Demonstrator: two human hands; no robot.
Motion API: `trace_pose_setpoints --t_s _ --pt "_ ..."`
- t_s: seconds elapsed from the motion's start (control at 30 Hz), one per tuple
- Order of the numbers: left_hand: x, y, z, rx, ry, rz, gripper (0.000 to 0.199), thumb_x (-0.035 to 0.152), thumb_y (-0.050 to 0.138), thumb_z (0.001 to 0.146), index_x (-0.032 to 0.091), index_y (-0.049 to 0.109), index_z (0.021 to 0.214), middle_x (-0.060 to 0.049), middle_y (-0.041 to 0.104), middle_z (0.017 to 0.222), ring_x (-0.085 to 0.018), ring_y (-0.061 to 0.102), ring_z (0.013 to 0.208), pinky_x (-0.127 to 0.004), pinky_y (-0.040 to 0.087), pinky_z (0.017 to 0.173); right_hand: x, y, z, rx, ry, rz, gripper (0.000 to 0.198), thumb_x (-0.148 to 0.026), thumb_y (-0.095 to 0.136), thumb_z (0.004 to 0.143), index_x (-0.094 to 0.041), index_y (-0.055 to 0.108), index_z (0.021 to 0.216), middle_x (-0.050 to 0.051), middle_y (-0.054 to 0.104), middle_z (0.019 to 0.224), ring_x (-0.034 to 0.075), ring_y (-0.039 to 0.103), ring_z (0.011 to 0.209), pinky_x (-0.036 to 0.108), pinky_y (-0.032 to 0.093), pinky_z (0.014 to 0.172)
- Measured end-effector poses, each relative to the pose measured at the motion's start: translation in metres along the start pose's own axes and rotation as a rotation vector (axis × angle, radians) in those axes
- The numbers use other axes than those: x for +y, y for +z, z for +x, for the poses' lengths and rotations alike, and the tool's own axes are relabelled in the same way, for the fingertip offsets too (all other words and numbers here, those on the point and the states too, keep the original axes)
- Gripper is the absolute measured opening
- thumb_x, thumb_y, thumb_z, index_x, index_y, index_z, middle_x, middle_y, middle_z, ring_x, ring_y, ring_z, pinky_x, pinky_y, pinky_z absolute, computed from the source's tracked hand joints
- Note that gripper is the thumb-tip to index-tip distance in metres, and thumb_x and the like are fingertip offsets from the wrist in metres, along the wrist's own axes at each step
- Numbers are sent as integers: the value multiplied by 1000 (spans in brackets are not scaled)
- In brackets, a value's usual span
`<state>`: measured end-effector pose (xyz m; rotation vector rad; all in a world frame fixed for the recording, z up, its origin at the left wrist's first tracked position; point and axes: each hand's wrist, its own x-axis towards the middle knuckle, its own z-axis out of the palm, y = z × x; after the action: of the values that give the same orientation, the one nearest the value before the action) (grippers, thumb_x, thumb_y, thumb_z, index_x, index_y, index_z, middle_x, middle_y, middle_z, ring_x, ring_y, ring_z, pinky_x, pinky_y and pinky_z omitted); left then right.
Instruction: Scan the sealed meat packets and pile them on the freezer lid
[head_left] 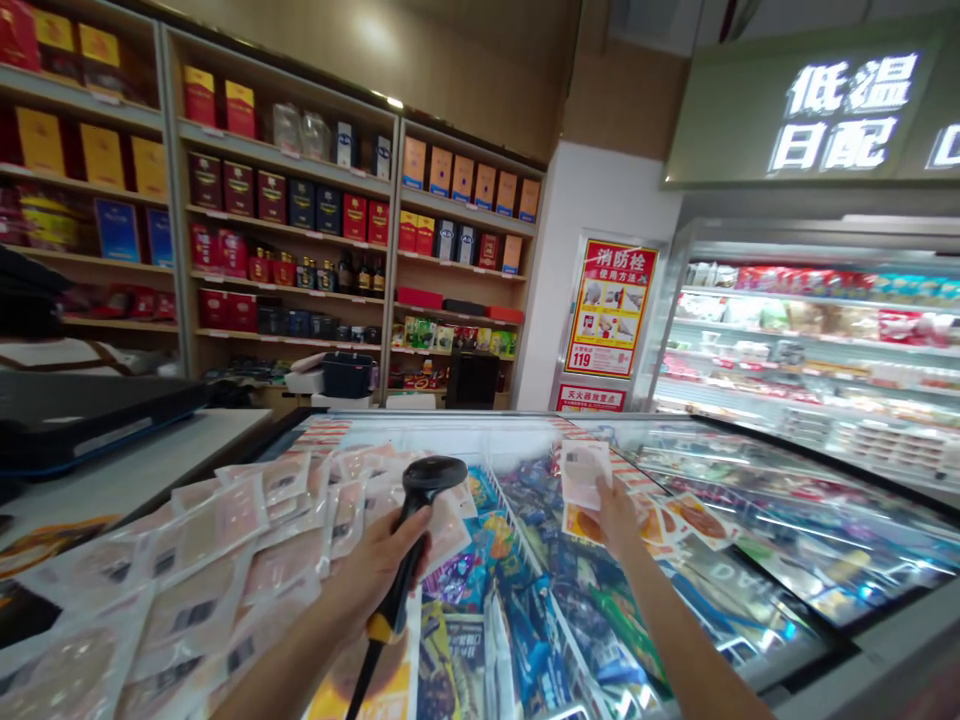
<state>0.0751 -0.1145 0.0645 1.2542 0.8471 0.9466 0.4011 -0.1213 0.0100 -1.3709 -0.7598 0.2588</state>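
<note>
My left hand (386, 560) is wrapped round the handle of a black barcode scanner (433, 474), its head upward and its cord hanging down. Many flat clear packets (202, 525) with barcode labels lie overlapping on the left, beside and under that hand. On the right, my right hand (618, 518) pinches the edge of a flat pale packet (585, 468) over the freezer glass. Just under and beside it lie several packets with orange food pictures (701, 518). The right fingertips are partly hidden by the packet's edge.
Below is a chest freezer with glass lids and a dark frame (795, 600), holding bagged goods (517, 620) and wire dividers. Boxed bottles fill wall shelves (300, 205). A lit refrigerated display (817, 350) stands right; a red poster (613, 308) hangs on the pillar.
</note>
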Motion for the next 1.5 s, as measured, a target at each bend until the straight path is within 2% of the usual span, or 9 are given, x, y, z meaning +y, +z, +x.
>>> trace_pose_setpoints --t_s 0.1,0.23,0.37,0.57,0.73,0.97,1.27,1.5 --pt "6 2 -9 -60 -4 -26 32 48 55 65 16 48 63 3 51 50 -5 43 40 -17 33 39 1 15 -10 -106 178 323 50 -43 53 62 -19 48 105 6 62 88 20 59 75 32 47 60" --pt "8 6 -13 -110 -9 -69 31 47 53 67 17 49 67 3 51 53 -5 42 40 -17 32 40 2 24 -22 -162 229 459 54 -40 61 56 -20 48 105 6 61 95 21 58 83 33 49 63" --pt "6 9 -14 -154 -22 -58 33 49 52 68 16 49 68 3 51 53 -5 41 40 -18 31 41 3 26 -26 -185 281 496 53 -38 65 54 -24 51 104 4 63 92 22 58 86 35 49 66" --pt "4 14 -17 -252 -29 -6 36 51 49 69 16 46 64 3 49 48 -5 40 40 -18 29 41 3 29 -30 -240 281 571 54 -35 66 54 -26 51 105 4 64 93 22 58 85 37 49 69" --pt "4 14 -18 -241 -9 -24 35 51 49 68 16 45 65 4 49 49 -5 39 40 -18 29 42 3 30 -33 -264 293 603 57 -35 67 54 -26 49 107 2 65 91 21 58 87 36 48 71" --pt "1 13 -15 -205 -24 -43 34 50 52 67 17 45 66 4 49 51 -5 40 39 -18 29 40 4 30 -32 -245 297 591 55 -35 66 55 -26 50 107 4 63 97 22 57 89 37 48 70" --pt "2 10 -17 -185 -19 -64 33 49 51 68 17 45 66 4 49 51 -5 40 39 -18 29 41 5 30 -34 -228 300 595 54 -34 67 54 -26 51 105 4 63 95 21 58 81 36 49 65" --pt "4 12 -20 -230 27 -55 30 46 48 71 17 42 67 4 49 53 -5 40 41 -19 28 41 9 31 -35 -249 328 593 50 -36 66 58 -25 50 104 1 65 83 19 59 77 35 50 63"
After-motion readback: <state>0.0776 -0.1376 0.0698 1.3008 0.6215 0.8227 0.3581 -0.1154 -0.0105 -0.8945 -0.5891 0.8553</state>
